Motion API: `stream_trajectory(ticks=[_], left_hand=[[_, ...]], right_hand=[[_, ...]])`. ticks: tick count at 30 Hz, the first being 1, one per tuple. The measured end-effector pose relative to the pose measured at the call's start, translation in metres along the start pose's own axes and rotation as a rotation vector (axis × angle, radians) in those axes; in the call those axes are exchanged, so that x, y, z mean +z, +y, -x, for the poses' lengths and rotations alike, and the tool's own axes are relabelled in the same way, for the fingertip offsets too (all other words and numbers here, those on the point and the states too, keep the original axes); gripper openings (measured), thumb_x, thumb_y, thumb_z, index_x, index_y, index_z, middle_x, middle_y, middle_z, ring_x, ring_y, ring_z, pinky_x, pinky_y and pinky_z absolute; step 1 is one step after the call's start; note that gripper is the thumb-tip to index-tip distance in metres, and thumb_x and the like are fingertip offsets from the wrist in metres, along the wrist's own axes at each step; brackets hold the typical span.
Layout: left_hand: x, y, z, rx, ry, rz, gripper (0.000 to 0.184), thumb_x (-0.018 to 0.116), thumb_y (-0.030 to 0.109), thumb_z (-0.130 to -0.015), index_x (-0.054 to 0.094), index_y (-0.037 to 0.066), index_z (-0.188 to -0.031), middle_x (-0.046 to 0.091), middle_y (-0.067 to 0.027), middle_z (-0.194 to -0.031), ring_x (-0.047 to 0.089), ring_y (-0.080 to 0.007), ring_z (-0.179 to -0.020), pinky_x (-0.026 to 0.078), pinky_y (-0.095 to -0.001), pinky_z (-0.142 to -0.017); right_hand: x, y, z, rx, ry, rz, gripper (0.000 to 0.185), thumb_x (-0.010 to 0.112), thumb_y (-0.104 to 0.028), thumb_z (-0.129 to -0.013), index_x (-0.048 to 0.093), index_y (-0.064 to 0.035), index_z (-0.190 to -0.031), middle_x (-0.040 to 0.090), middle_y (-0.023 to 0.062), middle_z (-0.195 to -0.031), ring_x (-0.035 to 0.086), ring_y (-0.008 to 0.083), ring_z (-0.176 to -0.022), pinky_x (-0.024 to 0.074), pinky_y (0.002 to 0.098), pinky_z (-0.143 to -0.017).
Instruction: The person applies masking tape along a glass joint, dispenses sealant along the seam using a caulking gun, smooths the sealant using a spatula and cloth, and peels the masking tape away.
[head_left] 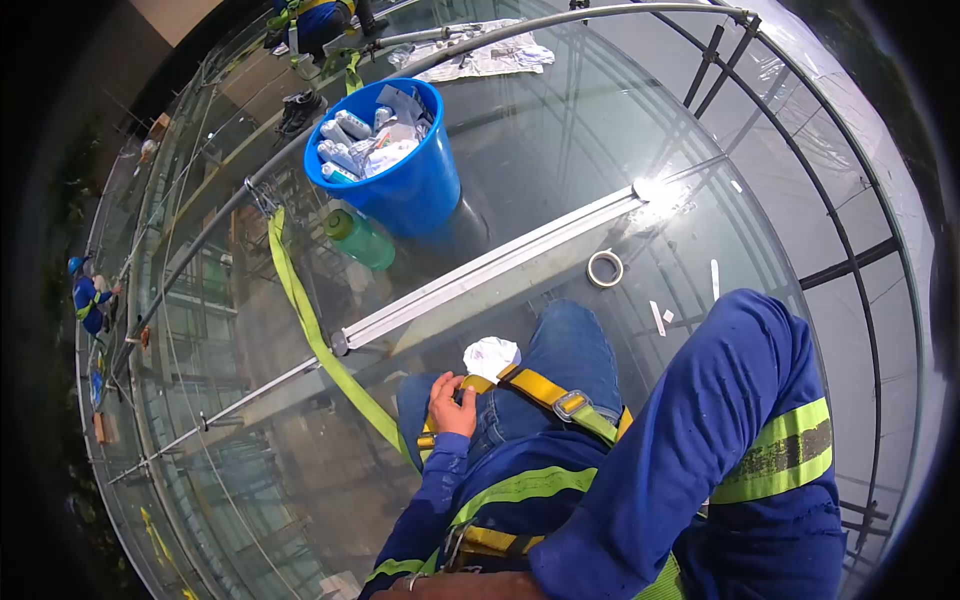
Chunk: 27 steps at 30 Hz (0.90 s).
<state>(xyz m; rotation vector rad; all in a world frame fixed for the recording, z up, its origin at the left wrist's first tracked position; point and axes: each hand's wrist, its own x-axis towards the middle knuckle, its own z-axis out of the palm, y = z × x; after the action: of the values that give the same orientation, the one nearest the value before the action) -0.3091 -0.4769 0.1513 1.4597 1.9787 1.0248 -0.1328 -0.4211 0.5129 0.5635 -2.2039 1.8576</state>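
My left hand (pixel 452 405) is by my lap, with fingers and thumb bent round a yellow harness strap (pixel 478 384). Just beyond its fingertips lies a crumpled white paper or cloth (pixel 491 356) between my thighs. A metal buckle (pixel 571 404) joins the straps over my thigh. My right arm is sharply bent, its blue sleeve (pixel 690 430) crossing in front of me. At the bottom edge, my right hand (pixel 465 587) reaches across toward my left arm; its fingers are mostly cut off, so what it holds cannot be made out.
On the glass panel stand a blue bucket (pixel 410 185) of used tubes and paper and a green bottle (pixel 360 240). A tape roll (pixel 605 268) lies ahead, beyond a metal joint bar (pixel 490 265). A green lanyard (pixel 305 310) hooks to a rail. Other workers (pixel 92 295) are leftward and ahead.
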Motion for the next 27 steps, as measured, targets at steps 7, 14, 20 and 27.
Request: stream_trajectory(ticks=[7, 14, 20, 27], left_hand=[[0.000, 0.016, -0.012, -0.029, -0.063, 0.101, 0.020, 0.065, -0.001, -0.086, 0.066, -0.002, -0.106, 0.055, -0.0140, -0.126, 0.062, -0.0208, -0.102, 0.052, -0.0309, -0.086], [0.020, 0.080, -0.060, -0.013, -0.170, 0.210, 0.022, 0.067, 0.003, -0.086, 0.065, -0.003, -0.108, 0.059, -0.0126, -0.121, 0.063, -0.0187, -0.098, 0.051, -0.0296, -0.085], [0.084, 0.101, -0.129, -0.298, -0.475, 0.486, 0.043, 0.066, 0.023, -0.093, 0.055, -0.003, -0.126, 0.060, -0.0104, -0.119, 0.061, -0.0164, -0.097, 0.051, -0.0309, -0.082], [0.119, 0.154, -0.171, -0.528, -0.850, 1.250, 0.054, 0.051, 0.041, -0.099, 0.050, -0.003, -0.131, 0.058, -0.0143, -0.124, 0.058, -0.0254, -0.113, 0.049, -0.0432, -0.094]], right_hand=[[-0.079, 0.212, 0.289, 1.202, 1.270, 0.848, 0.038, 0.071, -0.023, -0.082, 0.064, -0.0040, -0.114, 0.067, 0.0163, -0.104, 0.065, 0.0322, -0.096, 0.0511, 0.0416, -0.086], [-0.053, 0.369, 0.413, 1.586, 1.191, 1.142, 0.027, 0.069, -0.019, -0.081, 0.065, -0.0110, -0.107, 0.061, 0.0097, -0.112, 0.047, 0.0320, -0.124, 0.0407, 0.0520, -0.095], [-0.070, 0.337, 0.361, 0.772, 1.382, 0.949, 0.018, 0.068, -0.018, -0.085, 0.063, -0.0060, -0.097, 0.063, 0.0149, -0.096, 0.059, 0.0354, -0.097, 0.0458, 0.0431, -0.085], [-0.049, 0.202, 0.273, 0.422, 1.171, 0.487, 0.021, 0.068, -0.008, -0.086, 0.059, -0.0036, -0.104, 0.064, 0.0138, -0.099, 0.059, 0.0357, -0.099, 0.0449, 0.0427, -0.092]])
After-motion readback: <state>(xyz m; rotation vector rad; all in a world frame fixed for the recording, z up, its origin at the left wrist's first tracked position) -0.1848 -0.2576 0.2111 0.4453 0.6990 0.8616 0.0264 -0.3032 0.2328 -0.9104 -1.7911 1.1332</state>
